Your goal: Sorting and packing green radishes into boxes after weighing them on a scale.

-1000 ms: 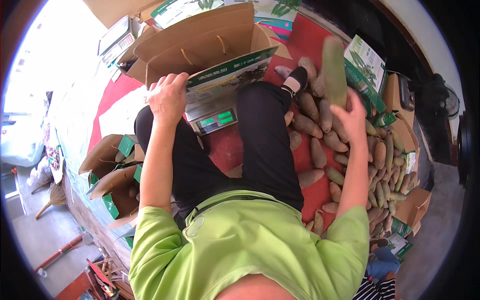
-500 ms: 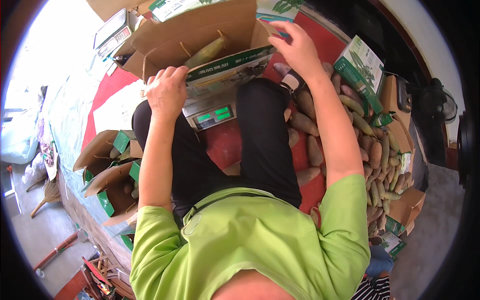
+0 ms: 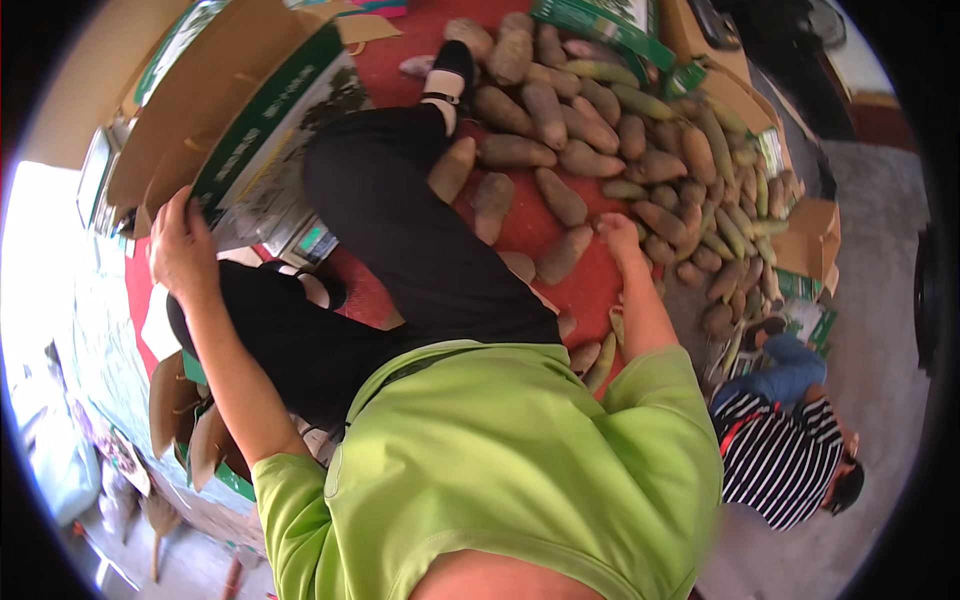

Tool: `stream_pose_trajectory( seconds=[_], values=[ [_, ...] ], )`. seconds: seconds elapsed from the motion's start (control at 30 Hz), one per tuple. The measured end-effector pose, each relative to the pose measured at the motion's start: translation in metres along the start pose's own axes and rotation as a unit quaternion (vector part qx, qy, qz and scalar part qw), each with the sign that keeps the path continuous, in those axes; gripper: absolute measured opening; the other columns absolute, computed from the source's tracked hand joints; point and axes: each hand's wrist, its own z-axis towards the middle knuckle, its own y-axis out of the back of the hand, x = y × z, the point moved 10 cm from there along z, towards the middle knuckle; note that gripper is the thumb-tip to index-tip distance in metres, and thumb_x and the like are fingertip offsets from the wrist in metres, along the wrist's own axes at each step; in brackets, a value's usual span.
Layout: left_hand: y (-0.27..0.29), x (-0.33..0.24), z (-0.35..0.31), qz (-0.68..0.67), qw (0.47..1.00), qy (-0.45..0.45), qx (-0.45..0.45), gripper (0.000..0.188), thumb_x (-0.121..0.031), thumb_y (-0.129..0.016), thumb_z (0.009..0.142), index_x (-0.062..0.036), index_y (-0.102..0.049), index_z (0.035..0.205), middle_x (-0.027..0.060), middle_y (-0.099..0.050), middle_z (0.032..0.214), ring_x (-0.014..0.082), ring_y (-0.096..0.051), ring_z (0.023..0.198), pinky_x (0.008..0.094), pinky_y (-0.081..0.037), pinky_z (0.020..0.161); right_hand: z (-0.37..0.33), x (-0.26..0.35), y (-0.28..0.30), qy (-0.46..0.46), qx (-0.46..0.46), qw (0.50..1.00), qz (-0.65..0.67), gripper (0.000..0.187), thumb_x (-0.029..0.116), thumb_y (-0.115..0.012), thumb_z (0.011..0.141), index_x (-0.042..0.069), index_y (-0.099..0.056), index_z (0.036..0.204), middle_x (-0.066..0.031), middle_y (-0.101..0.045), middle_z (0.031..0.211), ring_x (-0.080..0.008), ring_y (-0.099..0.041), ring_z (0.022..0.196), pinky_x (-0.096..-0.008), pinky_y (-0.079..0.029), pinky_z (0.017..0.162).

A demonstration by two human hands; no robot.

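- Left hand [image 3: 185, 245]: at the near left edge of the large box [image 3: 290, 130]. Grip pinching that edge, as far as the view shows; the far side of the fingers is hidden.
- Right hand [image 3: 618, 232]: low over the loose vegetables, fingers curled. Whether the grip is empty, or pressed against anything, I cannot tell.
- Vegetables [image 3: 545, 115]: brown and green, spread over the red mat [image 3: 590, 300] to the right of the legs, thickest beyond and to the right of the right hand.
- Governing relation: the nearest vegetable [image 3: 565, 253] lies just left of the right fingertips and slightly nearer the body. Its long axis slants from lower left to upper right, upper end toward the hand. Contact cannot be confirmed.
- On the other side, a further vegetable [image 3: 660, 222] lies just beside the right hand, its axis falling from upper left to lower right.
- The right hand is clearly the nearer to both; the left is well apart, across the legs.
- Large box: upright, tilted in view, top open. Beside its base is a scale [image 3: 290, 240] with a lit green display.
- Hidden: the inside of the large box, behind its front panel; most of the scale, behind the box and a leg.
- Cut off: the far top of the large box, at the dark rim.
- Hard to make out: the display figures, and single pieces in the densest part of the heap.
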Motion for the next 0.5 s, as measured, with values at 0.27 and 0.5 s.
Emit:
stream_pose_trajectory(
  seconds=[0.27,0.5],
  values=[
    [-0.015,0.004,-0.005,-0.008,1.0,-0.006,0.005,0.019,-0.022,-0.053,0.087,-0.0154,-0.063,0.102,0.0041,-0.064,0.095,0.026,-0.062,0.085,0.0353,-0.047,0.07,-0.098,-0.269,-0.032,-0.07,0.201,0.953,-0.214,0.013,0.014,-0.05,0.083,0.01,-0.061,0.089,-0.0018,-0.063,0.081,-0.0173,-0.061,0.067,-0.0318,-0.047,0.056],
    [-0.016,0.028,-0.004,0.071,0.997,0.027,0.007,0.027,-0.034,-0.055,0.086,-0.0207,-0.063,0.107,0.0021,-0.065,0.103,0.0247,-0.062,0.089,0.0341,-0.047,0.072,-0.207,-0.246,-0.092,-0.341,0.188,0.92,0.048,0.018,0.018,-0.055,0.082,0.016,-0.059,0.099,0.0008,-0.063,0.086,-0.0173,-0.062,0.069,-0.0376,-0.047,0.059]
  ],
)
